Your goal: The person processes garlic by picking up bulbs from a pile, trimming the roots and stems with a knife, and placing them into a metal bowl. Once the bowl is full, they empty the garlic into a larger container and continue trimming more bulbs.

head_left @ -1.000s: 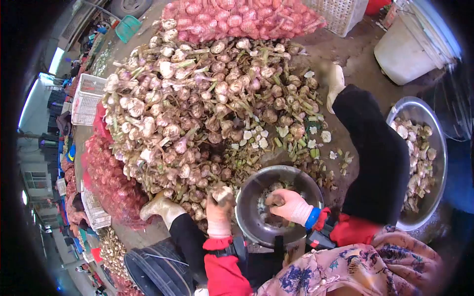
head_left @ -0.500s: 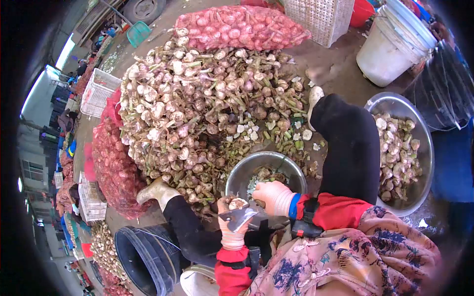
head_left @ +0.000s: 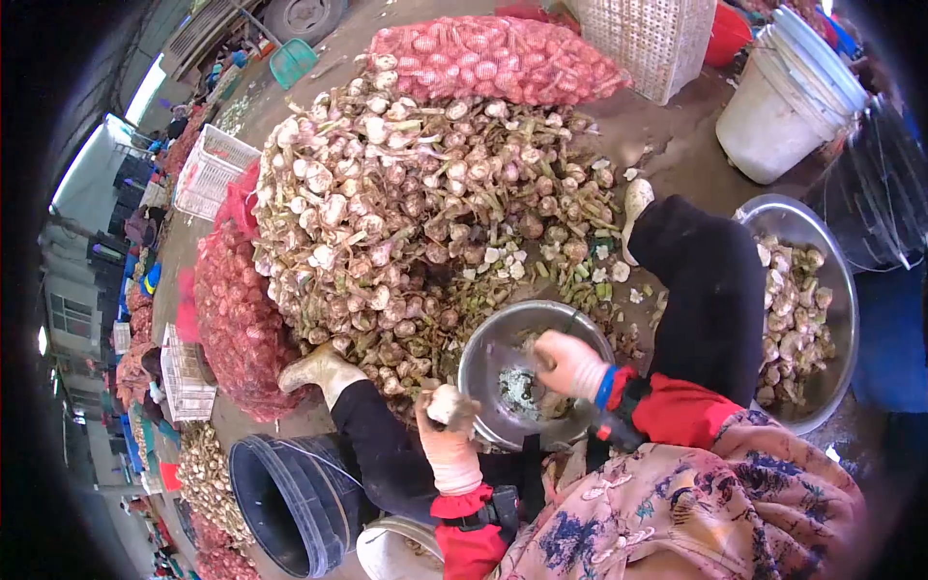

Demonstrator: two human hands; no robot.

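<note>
My left hand [head_left: 450, 447], in a pale glove, is closed around a whitish garlic bulb [head_left: 443, 402] at the left edge of a steel bowl [head_left: 475, 360]. A blurred grey-brown shape beside the bulb cannot be made out. Over the bowl, my right hand [head_left: 572, 367] has its fingers curled in; what they hold, if anything, is hidden. Small whitish bits [head_left: 520, 389] lie at the bottom of the bowl. A large pile of garlic bulbs with stems [head_left: 387, 213] rises in front of me.
A wide steel basin [head_left: 843, 290] with trimmed garlic stands at my right. Red mesh sacks [head_left: 493, 60] edge the pile. A black bucket [head_left: 280, 503] and a white bucket [head_left: 387, 551] stand at my left. A white pail [head_left: 778, 116] is at the far right.
My right hand has lifted and moved right across the bowl. The metal blade that showed clearly by my left hand is no longer distinct. The whole view has shifted slightly.
</note>
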